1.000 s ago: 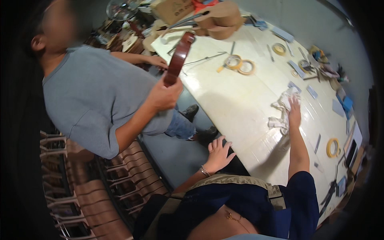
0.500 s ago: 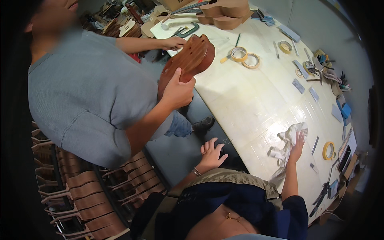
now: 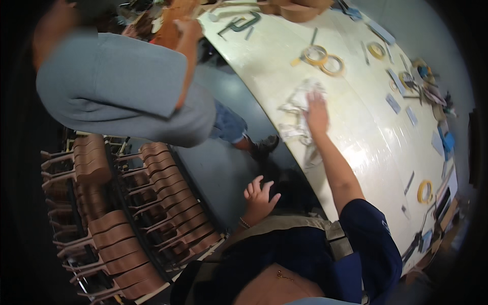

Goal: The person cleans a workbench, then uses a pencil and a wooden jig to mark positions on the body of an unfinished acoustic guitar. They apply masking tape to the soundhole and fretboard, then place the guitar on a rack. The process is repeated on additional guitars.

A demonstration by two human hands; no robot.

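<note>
Right hand (image 3: 318, 113) laid open over white cloth (image 3: 299, 100), seemingly for even pressure against tabletop (image 3: 366, 132); left hand (image 3: 260, 199) loosely open, empty

A: Right arm (image 3: 338, 162)?
B: Extended forward, elbow slightly bent. Right hand (image 3: 317, 112) palm down, its fingers (image 3: 316, 96) pointing ahead; blur softens their outline.
A: Left side?
B: Left forearm mostly hidden, left wrist (image 3: 244, 222) low. Left hand (image 3: 259, 202) half open, fingers parted and loosely curled, thumb standing apart.
</note>
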